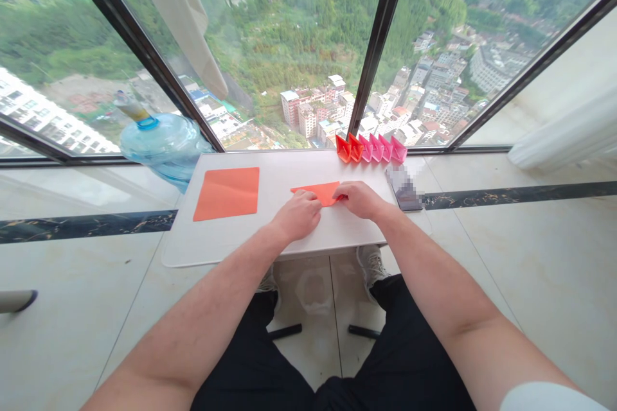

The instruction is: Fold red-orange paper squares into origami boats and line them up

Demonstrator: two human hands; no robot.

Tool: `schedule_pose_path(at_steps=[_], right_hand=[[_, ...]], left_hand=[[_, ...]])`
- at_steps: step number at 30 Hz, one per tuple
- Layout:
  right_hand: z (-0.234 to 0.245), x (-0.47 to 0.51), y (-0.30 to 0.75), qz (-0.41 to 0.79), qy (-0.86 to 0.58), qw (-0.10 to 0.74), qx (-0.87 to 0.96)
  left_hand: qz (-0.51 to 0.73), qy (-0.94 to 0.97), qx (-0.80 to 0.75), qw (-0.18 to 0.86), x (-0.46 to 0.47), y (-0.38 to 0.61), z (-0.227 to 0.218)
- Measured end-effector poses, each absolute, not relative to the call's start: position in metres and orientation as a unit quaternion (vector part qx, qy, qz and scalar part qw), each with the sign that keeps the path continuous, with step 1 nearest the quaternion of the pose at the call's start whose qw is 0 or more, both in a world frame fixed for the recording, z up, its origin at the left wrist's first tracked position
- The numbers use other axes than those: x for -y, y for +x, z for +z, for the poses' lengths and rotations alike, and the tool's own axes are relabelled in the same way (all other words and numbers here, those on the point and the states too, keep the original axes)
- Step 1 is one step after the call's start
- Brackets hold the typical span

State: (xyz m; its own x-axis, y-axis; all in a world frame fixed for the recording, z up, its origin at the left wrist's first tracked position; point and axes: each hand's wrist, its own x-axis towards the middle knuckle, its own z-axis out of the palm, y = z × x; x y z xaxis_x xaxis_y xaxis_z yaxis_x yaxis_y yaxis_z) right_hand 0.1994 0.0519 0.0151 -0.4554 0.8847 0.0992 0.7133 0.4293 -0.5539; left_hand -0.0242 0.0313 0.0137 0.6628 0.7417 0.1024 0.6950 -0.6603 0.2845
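Observation:
A folded piece of orange paper [324,193] lies on the white table in front of me, longer than it is deep. My left hand [299,213] is closed at its left part, fingers curled and pressed onto the paper. At the right end, my right hand [359,198] pinches the paper's edge, which bends up slightly there. The fingertips of both hands are partly hidden. To the left, an orange sheet [227,194] lies flat with a faint crease. Behind my right hand stands a row of several folded paper shapes, orange ones [349,149] and pink ones [384,149].
The small white table [207,245] stands against tall windows. A dark flat device [403,191], partly blurred out, sits at its right edge. A large blue water bottle [164,141] stands beyond the back left corner. My knees and shoes [373,264] are at the table's front.

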Motion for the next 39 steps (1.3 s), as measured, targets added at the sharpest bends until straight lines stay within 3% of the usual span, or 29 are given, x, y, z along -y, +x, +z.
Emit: schedule_pose_path(at_steps=[20,39], right_hand=[[0.008,-0.078,0.202,0.169,-0.545,0.129,0.811],[0.019,-0.081,0.197,0.279,-0.552,0.157,0.77]], left_hand=[[0.071,0.926,-0.364,0.068,-0.024,-0.022,0.012],[0.054,0.913,-0.401,0.051,-0.018,-0.019,0.019]])
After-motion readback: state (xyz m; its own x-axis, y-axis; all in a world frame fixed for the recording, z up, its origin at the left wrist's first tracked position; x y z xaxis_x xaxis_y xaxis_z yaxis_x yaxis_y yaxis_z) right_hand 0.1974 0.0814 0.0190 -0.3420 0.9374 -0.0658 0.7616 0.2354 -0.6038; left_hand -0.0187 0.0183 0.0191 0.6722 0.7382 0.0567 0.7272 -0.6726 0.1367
